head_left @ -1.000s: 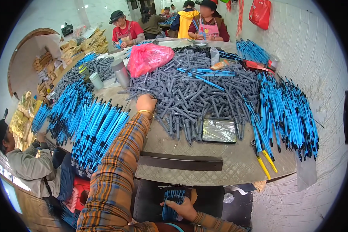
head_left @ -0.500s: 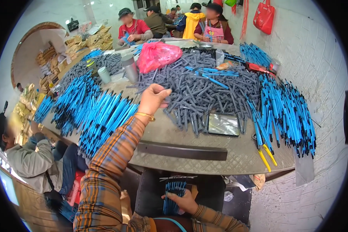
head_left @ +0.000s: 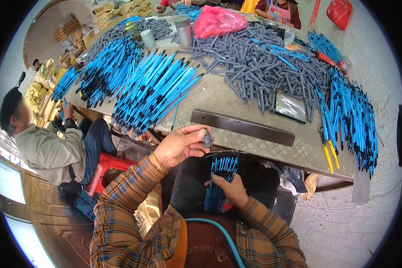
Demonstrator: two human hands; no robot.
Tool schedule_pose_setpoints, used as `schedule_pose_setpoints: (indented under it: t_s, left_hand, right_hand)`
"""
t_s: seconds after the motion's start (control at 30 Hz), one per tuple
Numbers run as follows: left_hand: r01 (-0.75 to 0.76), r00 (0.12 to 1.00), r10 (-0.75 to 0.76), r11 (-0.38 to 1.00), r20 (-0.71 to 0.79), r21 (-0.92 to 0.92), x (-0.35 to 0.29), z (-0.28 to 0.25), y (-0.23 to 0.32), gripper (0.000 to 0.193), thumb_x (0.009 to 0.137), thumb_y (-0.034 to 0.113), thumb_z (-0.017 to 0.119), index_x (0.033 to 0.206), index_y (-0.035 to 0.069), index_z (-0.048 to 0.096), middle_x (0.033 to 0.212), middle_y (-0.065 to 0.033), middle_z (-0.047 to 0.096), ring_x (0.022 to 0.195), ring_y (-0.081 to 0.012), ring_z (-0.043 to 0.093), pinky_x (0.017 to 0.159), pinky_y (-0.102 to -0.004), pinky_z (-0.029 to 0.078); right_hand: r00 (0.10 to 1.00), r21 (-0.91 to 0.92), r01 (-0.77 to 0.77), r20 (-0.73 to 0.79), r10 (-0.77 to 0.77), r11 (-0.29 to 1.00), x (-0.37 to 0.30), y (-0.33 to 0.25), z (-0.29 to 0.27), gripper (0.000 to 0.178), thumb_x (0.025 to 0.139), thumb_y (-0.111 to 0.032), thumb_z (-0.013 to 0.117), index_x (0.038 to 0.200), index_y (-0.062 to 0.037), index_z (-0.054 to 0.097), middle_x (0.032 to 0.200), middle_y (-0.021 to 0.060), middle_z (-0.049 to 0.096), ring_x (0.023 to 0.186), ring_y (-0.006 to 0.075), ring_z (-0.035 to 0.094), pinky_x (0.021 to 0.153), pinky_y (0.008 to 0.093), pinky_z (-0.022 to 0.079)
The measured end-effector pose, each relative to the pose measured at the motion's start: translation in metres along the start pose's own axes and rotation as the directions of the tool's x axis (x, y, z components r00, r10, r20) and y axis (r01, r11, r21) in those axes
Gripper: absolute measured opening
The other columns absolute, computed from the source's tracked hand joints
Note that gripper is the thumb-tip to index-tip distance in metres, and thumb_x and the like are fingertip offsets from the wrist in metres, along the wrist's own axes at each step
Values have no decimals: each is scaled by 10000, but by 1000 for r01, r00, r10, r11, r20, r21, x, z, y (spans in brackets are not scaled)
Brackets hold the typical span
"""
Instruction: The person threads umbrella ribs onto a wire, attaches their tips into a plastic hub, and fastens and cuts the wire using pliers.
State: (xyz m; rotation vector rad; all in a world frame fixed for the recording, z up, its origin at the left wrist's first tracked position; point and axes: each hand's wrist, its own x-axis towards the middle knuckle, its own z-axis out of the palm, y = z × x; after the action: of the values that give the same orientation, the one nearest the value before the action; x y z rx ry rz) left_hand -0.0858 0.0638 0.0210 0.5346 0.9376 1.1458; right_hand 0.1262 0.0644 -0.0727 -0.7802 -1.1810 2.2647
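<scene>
Between thumb and fingers, my left hand (head_left: 181, 145) pinches a small grey plastic piece (head_left: 207, 139), just past the table's near edge. Lower and to the right, my right hand (head_left: 231, 188) grips a fanned bundle of thin blue rods (head_left: 215, 196) with dark tips. The bundle is held upright above my lap, its tips close below the grey piece but apart from it. On the table lies a big heap of grey plastic tubes (head_left: 259, 67). A stack of blue rods with black ends (head_left: 152, 94) is at the table's left, near my left hand.
A dark flat bar (head_left: 241, 127) lies along the table's (head_left: 205, 96) near edge. At right are yellow-handled pliers (head_left: 330, 156), more blue rods (head_left: 350, 120) and a shiny dark-framed tray (head_left: 291, 106). A pink bag (head_left: 219, 22) stands behind. A person (head_left: 53, 138) sits at left.
My left hand has come back from the grey heap toward my lap, and a grey piece now shows in its fingers. My right hand and the bundle sit higher in the view, which has tilted down.
</scene>
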Motion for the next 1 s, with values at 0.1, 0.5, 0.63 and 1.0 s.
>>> schedule_pose_setpoints:
  t_s: [0.1, 0.5, 0.63, 1.0]
  left_hand:
    - [-42, 999, 42, 999, -14, -6, -8, -8, -2, 313, 859, 116, 588, 1153, 26, 530, 974, -89, 633, 833, -184, 636, 725, -296, 542]
    - [-69, 997, 71, 995, 32, -67, -12, -30, -50, 359, 876, 185, 584, 1201, 59, 497, 1025, -36, 603, 784, -102, 594, 657, -219, 515]
    - [-98, 995, 101, 989, 18, -107, -13, -36, -54, 357, 874, 191, 589, 1193, 58, 501, 1042, -41, 601, 769, -102, 593, 648, -209, 512]
    - [-40, 998, 35, 994, -48, -100, 0, -38, -56, 314, 851, 206, 621, 1127, 85, 531, 993, -12, 606, 732, -81, 563, 627, -195, 480]
  right_hand:
    - [1000, -17, 14, 14, -13, 1000, 9, -1, 8, 242, 854, -188, 602, 990, 6, 552, 844, 144, 653, 734, 194, 634, 646, 313, 531]
    - [993, -12, 55, -106, -56, 998, -5, 7, 9, 194, 803, -157, 597, 911, -10, 532, 773, 129, 612, 659, 245, 639, 613, 357, 537]
    - [991, -16, 28, -131, -30, 999, 4, 14, -2, 169, 788, -134, 608, 901, -31, 537, 790, 91, 597, 660, 206, 617, 615, 324, 522]
    - [966, -348, -35, -254, -58, 937, 16, 25, -24, 295, 834, -208, 622, 1000, 34, 645, 951, 133, 637, 790, 193, 582, 683, 355, 449]
